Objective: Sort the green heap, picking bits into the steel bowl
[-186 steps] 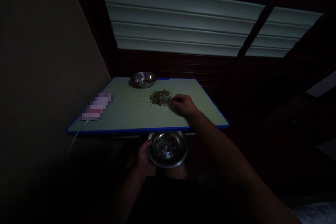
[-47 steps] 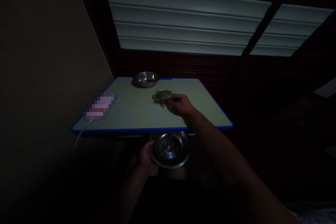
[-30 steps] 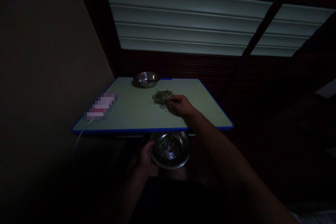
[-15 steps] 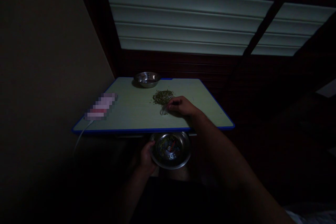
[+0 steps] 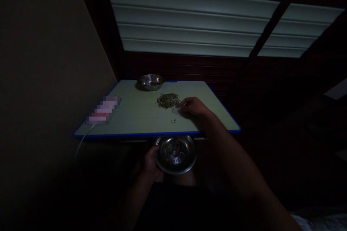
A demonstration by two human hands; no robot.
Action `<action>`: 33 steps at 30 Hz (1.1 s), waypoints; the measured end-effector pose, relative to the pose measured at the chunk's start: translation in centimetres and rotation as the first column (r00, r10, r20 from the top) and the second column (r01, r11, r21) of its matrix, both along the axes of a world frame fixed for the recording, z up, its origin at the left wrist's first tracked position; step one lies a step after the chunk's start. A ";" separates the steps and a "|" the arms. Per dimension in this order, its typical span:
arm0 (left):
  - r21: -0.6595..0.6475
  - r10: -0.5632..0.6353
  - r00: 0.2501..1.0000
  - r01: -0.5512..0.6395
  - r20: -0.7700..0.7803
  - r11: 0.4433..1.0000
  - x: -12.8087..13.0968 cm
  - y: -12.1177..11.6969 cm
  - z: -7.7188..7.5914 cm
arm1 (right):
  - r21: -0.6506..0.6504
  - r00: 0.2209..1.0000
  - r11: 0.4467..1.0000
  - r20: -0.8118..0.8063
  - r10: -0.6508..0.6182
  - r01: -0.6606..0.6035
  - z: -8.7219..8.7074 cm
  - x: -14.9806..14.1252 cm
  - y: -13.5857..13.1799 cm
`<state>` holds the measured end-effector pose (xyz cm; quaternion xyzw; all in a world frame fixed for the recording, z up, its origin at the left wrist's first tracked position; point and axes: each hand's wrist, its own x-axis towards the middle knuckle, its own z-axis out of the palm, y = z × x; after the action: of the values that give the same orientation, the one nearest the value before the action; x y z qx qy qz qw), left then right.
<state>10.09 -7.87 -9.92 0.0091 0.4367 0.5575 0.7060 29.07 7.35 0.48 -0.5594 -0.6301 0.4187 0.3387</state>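
My left hand [image 5: 151, 160] grips the left rim of a shiny metal bowl [image 5: 187, 166], held just below the table's front edge. Some small greenish bits and reflections show inside it. Over the table, my right hand [image 5: 193, 106] pinches a small clear, scoop-like piece [image 5: 176, 110]; its exact kind is hard to make out in the dim light. That piece is at the lower right edge of a pile of small green beans or seeds [image 5: 167, 100]. A few loose beans [image 5: 173, 120] lie apart, nearer the front edge.
A second metal bowl [image 5: 151, 82] stands at the back of the pale, blue-edged table [image 5: 135, 115]. On the left lies a blurred-out phone-like object [image 5: 104, 110] with a white cable [image 5: 84, 139] hanging over the edge. A slatted dark wooden panel [image 5: 184, 65] rises behind.
My right hand has moved slightly right and away from me with the clear piece. A few beans now lie separate in front of the pile. My left hand keeps the bowl in place.
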 end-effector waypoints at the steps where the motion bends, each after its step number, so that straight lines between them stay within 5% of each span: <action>1: -0.003 0.001 1.000 -0.001 -0.001 1.000 0.0 0.0 -0.1 | 0.015 1.000 1.000 0.024 -0.011 0.010 -0.1 0.1 0.0; 9: 0.033 0.019 1.000 -0.019 -0.005 0.999 0.0 0.1 -0.3 | 0.029 0.987 0.989 0.071 0.141 -0.143 -0.5 -1.1 -1.1; 22: 0.037 0.044 0.999 -0.044 -0.021 0.998 0.2 0.0 0.4 | -0.014 0.913 0.927 0.172 0.371 -0.374 1.4 -2.3 -3.8; 33: 0.053 0.024 0.999 -0.026 0.026 0.998 0.1 0.0 0.1 | -0.089 0.876 0.874 0.023 0.481 -0.478 1.8 -1.7 -3.7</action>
<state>10.14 -7.89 -9.77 0.0154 0.4126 0.5779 0.7040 27.39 3.61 2.31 -0.4081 -0.7390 0.5021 0.1877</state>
